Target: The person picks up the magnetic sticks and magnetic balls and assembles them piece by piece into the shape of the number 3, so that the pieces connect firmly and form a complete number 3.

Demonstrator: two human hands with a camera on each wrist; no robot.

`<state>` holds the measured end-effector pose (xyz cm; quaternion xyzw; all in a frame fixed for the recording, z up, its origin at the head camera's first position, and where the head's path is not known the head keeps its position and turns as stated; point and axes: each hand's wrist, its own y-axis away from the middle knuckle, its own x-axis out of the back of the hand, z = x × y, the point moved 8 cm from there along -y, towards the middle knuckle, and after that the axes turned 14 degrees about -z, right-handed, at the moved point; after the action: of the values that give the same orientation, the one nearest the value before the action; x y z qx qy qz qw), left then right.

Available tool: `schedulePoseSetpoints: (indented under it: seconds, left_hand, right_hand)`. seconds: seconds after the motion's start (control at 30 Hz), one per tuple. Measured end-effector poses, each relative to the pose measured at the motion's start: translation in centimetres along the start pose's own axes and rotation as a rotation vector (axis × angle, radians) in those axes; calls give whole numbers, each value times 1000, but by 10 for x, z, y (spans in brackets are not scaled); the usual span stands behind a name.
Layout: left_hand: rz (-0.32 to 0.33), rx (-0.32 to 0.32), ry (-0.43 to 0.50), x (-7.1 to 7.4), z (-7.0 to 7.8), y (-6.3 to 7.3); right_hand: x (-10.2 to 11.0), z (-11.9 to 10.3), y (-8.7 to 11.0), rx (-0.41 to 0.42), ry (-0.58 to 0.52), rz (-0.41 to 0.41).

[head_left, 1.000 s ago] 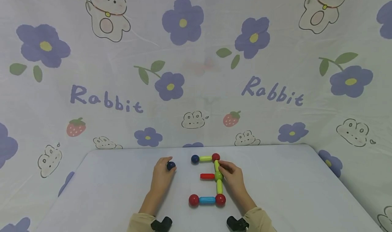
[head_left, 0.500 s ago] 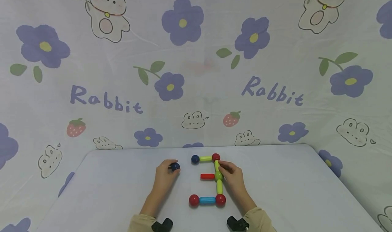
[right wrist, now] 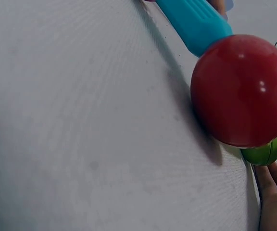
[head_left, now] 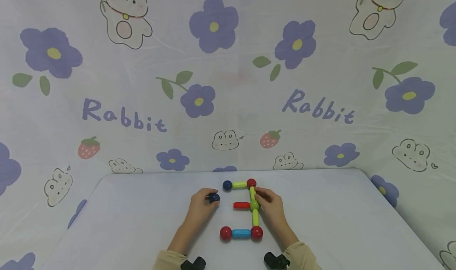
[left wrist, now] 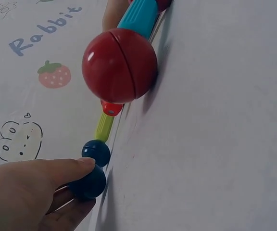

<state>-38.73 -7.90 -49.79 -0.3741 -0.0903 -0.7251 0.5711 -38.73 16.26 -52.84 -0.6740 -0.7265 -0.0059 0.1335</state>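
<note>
My left hand (head_left: 202,206) pinches a dark blue ball (head_left: 214,198) between thumb and fingers, left of a red rod (head_left: 241,205). That rod points left from a green ball (head_left: 254,205) in the middle of a joined ball-and-rod figure. My right hand (head_left: 272,204) pinches the figure's upper yellow-green rod (head_left: 252,192), just above the green ball. A red ball (head_left: 251,183), a yellow-green rod (head_left: 239,185) and another dark blue ball (head_left: 227,185) form its top arm. In the left wrist view the held blue ball (left wrist: 89,184) overlaps the far blue ball (left wrist: 96,152).
The figure's bottom arm is a blue rod (head_left: 241,233) between two red balls, the left one (head_left: 225,233) nearest my left forearm. Everything lies on a white table (head_left: 338,222), with a patterned cloth (head_left: 235,103) hanging behind its back edge.
My left hand has moved to the right and slightly toward me, carrying the dark blue ball closer to the red rod. The right hand and the figure have stayed put.
</note>
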Motion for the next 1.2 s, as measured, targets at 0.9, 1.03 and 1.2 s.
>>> schedulePoseSetpoints:
  seconds: [0.9, 1.03, 1.2]
  left_hand:
    - [-214, 8, 58, -35, 19, -3]
    - [-220, 24, 57, -36, 18, -3]
    - [-231, 18, 51, -36, 18, -2]
  right_hand:
    - [1, 0, -1, 4, -4, -8]
    - [0, 1, 0, 1, -4, -14]
    - [0, 0, 0, -5, -3, -9]
